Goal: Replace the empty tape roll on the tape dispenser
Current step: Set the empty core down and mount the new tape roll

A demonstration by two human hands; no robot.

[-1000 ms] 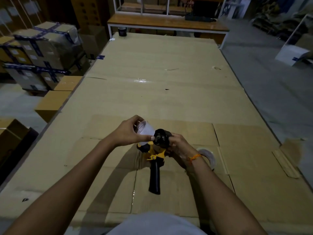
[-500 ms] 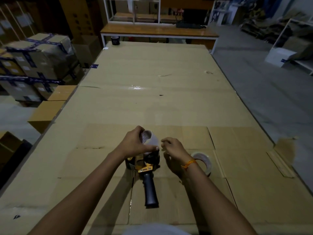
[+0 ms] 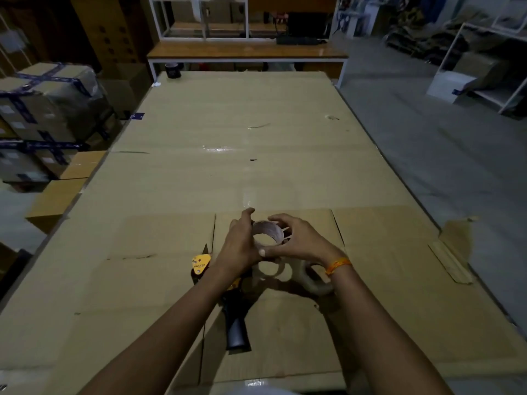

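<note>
Cardboard sheeting covers the long desk [image 3: 256, 166], which stands in a dim storeroom with taped cartons [image 3: 42, 109] stacked along its left side. On the near end lies the tape dispenser [image 3: 228, 303], black handle toward the person and yellow plate to the left, its hub hidden under the left forearm. A fresh tape roll [image 3: 316, 280] rests on the desk just right of the dispenser, below the right wrist.

Both hands are raised above the dispenser and hold the empty tape roll [image 3: 268, 235], a bare pale core, clear of the tool. The left hand [image 3: 239, 246] grips its left side, fingers curled round it; the right hand [image 3: 299, 240] closes on the right side, thumb underneath.

Judgement: the core is off, and discarding it is the step in hand. It should be set well apart from the fresh roll to prevent confusion. One hand should then steady the dispenser by its handle while the new roll is seated squarely on the hub, with the adhesive side facing the correct way.
</note>
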